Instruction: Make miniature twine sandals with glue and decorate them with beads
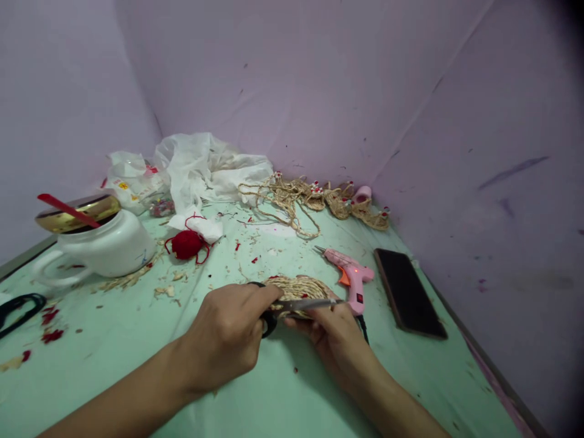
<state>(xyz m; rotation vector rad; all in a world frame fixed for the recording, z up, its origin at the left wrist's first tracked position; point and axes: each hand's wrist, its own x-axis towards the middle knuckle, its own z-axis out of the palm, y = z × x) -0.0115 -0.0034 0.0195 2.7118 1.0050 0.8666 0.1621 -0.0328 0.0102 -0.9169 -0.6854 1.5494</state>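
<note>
My left hand (228,337) is closed around the black handles of a pair of scissors (296,306), whose blades point right across a small woven jute piece (298,287). My right hand (335,340) grips that jute piece from below, fingers curled under it. Both hands hover just above the pale green table (114,365), near its middle.
A pink glue gun (351,277) with a lit red light lies right of the hands, and a dark phone (408,292) beyond it. A red yarn ball (187,244), a white pot with gold lid (98,240), plastic bags (201,167) and loose jute cord with finished jute pieces (319,204) lie behind.
</note>
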